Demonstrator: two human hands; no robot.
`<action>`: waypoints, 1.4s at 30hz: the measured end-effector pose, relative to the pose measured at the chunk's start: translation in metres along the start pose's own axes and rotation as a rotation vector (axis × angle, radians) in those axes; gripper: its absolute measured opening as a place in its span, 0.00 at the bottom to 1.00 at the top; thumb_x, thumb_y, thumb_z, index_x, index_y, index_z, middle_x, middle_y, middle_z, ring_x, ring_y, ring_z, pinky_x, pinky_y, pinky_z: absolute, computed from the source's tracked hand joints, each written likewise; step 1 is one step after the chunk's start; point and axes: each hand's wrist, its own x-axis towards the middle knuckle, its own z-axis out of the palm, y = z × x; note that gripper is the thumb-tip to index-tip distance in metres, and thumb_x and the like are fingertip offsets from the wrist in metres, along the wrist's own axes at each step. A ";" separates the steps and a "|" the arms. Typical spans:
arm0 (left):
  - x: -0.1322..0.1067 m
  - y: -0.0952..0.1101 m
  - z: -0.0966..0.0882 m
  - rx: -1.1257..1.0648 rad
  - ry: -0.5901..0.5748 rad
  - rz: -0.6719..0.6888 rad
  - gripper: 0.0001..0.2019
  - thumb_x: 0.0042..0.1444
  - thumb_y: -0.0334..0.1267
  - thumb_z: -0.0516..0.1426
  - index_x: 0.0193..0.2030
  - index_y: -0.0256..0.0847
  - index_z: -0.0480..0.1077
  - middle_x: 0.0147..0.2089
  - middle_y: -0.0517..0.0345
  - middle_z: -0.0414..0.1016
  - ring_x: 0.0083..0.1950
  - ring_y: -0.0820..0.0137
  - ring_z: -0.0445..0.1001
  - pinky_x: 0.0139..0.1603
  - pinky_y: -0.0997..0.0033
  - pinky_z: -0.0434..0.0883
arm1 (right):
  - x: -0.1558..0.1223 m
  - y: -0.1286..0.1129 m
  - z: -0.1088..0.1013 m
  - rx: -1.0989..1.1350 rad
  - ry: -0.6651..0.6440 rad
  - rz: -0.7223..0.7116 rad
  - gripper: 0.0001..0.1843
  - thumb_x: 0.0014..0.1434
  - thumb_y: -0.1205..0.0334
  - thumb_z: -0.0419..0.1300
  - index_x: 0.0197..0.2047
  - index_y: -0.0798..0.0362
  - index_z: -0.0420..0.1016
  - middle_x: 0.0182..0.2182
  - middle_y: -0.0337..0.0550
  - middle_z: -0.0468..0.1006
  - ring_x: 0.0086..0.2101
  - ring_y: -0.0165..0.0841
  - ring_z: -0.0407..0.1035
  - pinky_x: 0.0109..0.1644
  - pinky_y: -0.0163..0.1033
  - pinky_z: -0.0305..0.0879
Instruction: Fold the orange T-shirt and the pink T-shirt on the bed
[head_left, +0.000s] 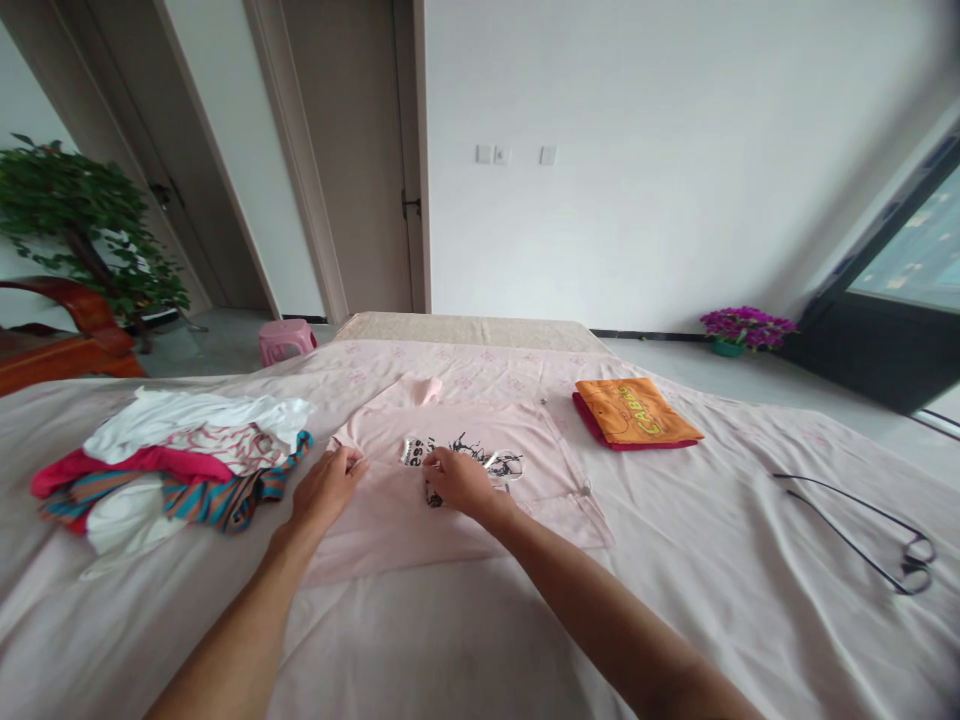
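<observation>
A pale pink T-shirt (465, 530) with a black print lies spread flat on the bed, its hem toward the right. My left hand (330, 483) is closed at the shirt's left edge, thumb and fingertips pinching the cloth near the shoulder. Over the printed middle, my right hand (459, 480) has its fingers pinched together on the shirt's fabric, covering part of the print. To the left of my hands lies a loose heap of clothes (187, 460) in white, red and striped cloth. On the right, an orange folded shirt (637, 412) rests on a red folded one (600, 430).
The bed is covered with a pale pink sheet (720, 560). Eyeglasses (862, 525) lie with temples unfolded at the right. Beyond the bed are a pink stool (287, 342), a wooden chair (75, 335), a leafy plant (75, 220) and purple flowers (746, 328).
</observation>
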 end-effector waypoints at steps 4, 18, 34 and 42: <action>0.004 -0.006 -0.001 -0.008 -0.095 -0.061 0.18 0.59 0.53 0.52 0.48 0.43 0.70 0.46 0.53 0.81 0.46 0.62 0.79 0.39 0.70 0.67 | 0.016 0.000 0.004 0.028 -0.063 -0.007 0.16 0.60 0.50 0.57 0.47 0.42 0.80 0.41 0.41 0.83 0.43 0.39 0.75 0.41 0.37 0.62; -0.007 0.007 0.003 0.014 0.153 -0.136 0.15 0.64 0.50 0.47 0.47 0.45 0.67 0.44 0.51 0.81 0.44 0.58 0.79 0.37 0.68 0.67 | 0.039 0.022 0.018 0.225 0.111 -0.294 0.09 0.61 0.64 0.55 0.41 0.50 0.77 0.36 0.36 0.81 0.36 0.30 0.72 0.39 0.30 0.61; -0.016 0.020 0.031 0.202 0.066 0.570 0.26 0.66 0.46 0.48 0.67 0.38 0.62 0.71 0.44 0.61 0.72 0.57 0.57 0.71 0.53 0.54 | 0.003 0.027 0.032 -0.212 0.151 -0.557 0.32 0.70 0.48 0.48 0.69 0.60 0.56 0.69 0.57 0.57 0.68 0.43 0.48 0.71 0.52 0.42; -0.006 0.056 0.021 0.236 0.075 0.437 0.21 0.67 0.44 0.46 0.60 0.40 0.71 0.64 0.44 0.71 0.67 0.56 0.64 0.70 0.48 0.54 | 0.029 0.062 -0.013 -0.172 0.197 -0.282 0.29 0.73 0.51 0.39 0.69 0.57 0.58 0.66 0.53 0.63 0.67 0.38 0.53 0.70 0.48 0.46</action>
